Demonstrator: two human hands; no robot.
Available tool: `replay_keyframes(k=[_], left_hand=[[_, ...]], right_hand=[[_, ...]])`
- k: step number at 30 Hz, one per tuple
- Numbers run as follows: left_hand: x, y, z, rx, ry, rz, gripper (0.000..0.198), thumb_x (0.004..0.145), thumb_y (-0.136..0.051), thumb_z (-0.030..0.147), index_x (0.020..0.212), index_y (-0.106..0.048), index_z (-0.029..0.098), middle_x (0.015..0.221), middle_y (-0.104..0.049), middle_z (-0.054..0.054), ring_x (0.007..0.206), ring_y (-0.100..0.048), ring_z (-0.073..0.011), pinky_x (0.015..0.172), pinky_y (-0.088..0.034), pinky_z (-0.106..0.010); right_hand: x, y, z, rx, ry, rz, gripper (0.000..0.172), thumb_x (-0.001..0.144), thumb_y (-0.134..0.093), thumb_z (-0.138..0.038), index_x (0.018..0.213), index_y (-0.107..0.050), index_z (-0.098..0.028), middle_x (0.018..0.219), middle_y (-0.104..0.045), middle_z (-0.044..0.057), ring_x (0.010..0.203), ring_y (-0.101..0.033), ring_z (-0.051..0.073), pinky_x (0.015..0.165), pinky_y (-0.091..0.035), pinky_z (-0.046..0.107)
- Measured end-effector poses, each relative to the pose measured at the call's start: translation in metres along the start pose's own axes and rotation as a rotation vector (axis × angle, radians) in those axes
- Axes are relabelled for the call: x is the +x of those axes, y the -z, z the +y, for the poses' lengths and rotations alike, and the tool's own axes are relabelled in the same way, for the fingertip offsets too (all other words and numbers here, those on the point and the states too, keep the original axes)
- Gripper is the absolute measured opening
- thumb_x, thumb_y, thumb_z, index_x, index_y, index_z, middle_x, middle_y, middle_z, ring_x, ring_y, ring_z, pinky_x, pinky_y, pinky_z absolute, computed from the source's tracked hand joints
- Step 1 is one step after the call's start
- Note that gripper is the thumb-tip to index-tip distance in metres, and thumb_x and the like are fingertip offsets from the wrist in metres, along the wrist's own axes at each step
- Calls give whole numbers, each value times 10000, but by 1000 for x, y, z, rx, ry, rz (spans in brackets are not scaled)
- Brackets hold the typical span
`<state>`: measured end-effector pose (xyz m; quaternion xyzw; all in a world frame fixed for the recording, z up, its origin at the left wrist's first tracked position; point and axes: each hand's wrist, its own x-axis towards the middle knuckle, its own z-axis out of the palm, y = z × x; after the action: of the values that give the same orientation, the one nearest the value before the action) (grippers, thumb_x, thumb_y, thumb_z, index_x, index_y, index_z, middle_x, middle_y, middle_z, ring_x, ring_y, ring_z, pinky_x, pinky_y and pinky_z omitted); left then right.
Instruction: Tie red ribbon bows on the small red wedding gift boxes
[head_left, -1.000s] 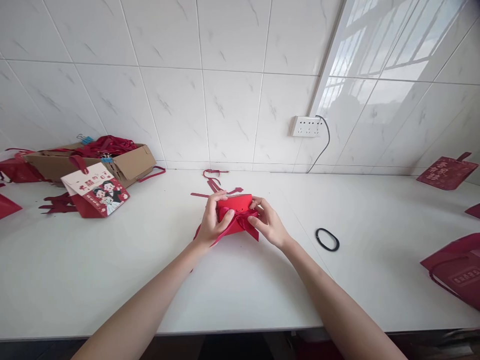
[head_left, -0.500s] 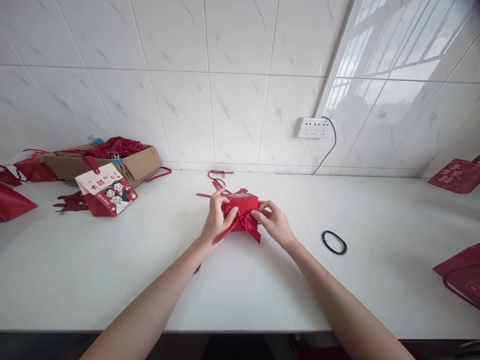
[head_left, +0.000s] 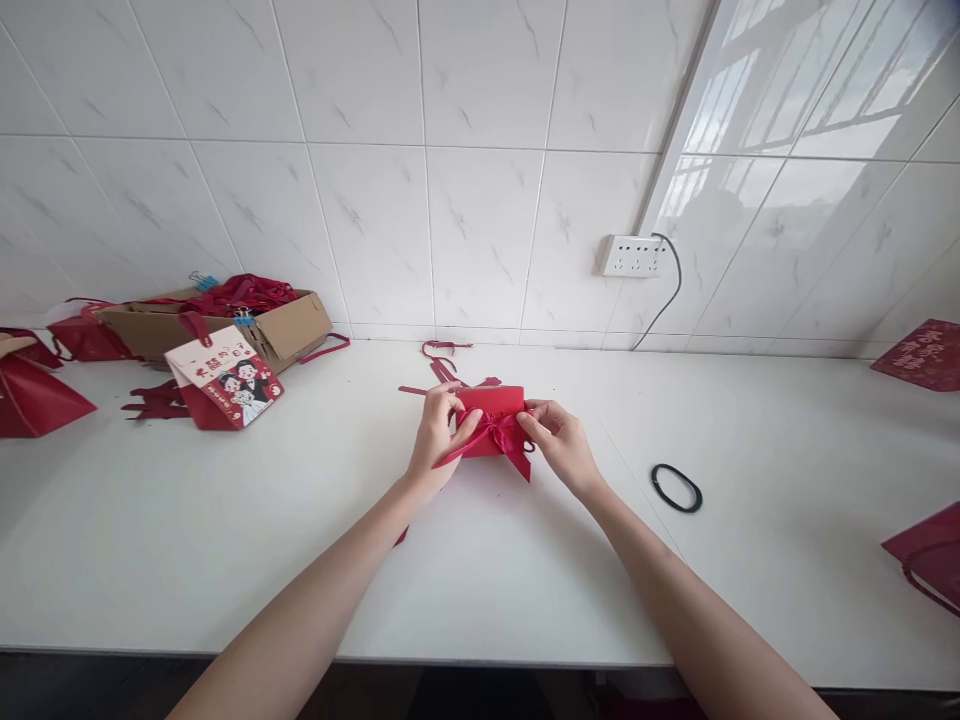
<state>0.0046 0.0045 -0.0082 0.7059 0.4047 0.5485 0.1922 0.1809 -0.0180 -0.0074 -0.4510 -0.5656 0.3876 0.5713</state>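
hands [head_left: 437,432]: 2 | bow [head_left: 493,431]: 1 | red packages [head_left: 491,399]: about 6 | carton [head_left: 297,330]: 1 | clips [head_left: 244,317]: 2 | black ring [head_left: 699,497]: 1

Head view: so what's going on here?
A person is handling a small red box at a white table. The left hand grips its left side; the right hand is at its right edge, beside the red ribbon bow across the front, though whether it pinches box or ribbon is unclear. Loose ribbon pieces lie behind the box. A cardboard carton of ribbon and a cartoon-couple gift box stand left; a black ring lies right.

Marbled tile wall [head_left: 375,240] (window reflection [head_left: 847,90] right), white table [head_left: 187,530].
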Motion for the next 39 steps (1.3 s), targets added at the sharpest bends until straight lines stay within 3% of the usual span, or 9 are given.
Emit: replay_keyframes(k=[3,9,15,18,25,33,39], left_hand=[[1,-1,-2,-29,14,10,222,846,-544,308,698,-413,207,1167,-492,-82,1225,-435,-239,876,-439,-371],[0,-2,-6,-42,2,-88,225,865,-526,361,723,-439,211,1175,-493,-88,1290,-387,-239,764,-464,-309],[-1,-2,-3,-30,41,-27,239,856,-532,403,735,-453,212,1093,-497,-74,1162,-487,-222,749,-493,-314],[-2,-2,1,-61,60,-25,264,841,-552,416,711,-449,211,1064,-537,-65,1133,-512,-225,767,-499,-324],[-2,-2,5,-178,129,-26,274,825,-574,405,685,-442,211,1154,-594,-56,1069,-572,-219,913,-471,-413],[-3,-6,0,-190,169,-34,273,839,-540,417,701,-422,213,1202,-586,-71,1138,-548,-237,972,-436,-461],[-7,-9,0,-131,128,-38,232,864,-505,382,722,-428,216,1208,-582,-69,1166,-524,-228,976,-403,-418]], right_hand=[[0,1,1,-3,13,22,359,757,-623,-518,685,-474,-200,1110,-619,100,931,-618,235,598,-532,317],[2,2,3,-76,4,173,363,768,-598,-545,713,-497,-201,1098,-619,95,949,-634,254,733,-547,402],[0,1,1,-153,63,198,334,782,-574,-524,704,-503,-206,1095,-604,101,991,-609,253,700,-553,375],[0,1,-1,-174,115,190,311,793,-567,-496,694,-498,-210,1146,-578,99,1043,-580,246,712,-559,366],[2,2,1,67,108,75,298,814,-594,-474,732,-475,-213,1239,-586,94,1115,-576,253,806,-548,395],[6,5,0,96,-19,99,387,732,-644,-550,668,-499,-197,1170,-634,100,922,-654,233,729,-566,371],[7,2,0,101,-107,190,400,688,-668,-565,657,-522,-193,1110,-649,90,777,-665,213,630,-574,360]])
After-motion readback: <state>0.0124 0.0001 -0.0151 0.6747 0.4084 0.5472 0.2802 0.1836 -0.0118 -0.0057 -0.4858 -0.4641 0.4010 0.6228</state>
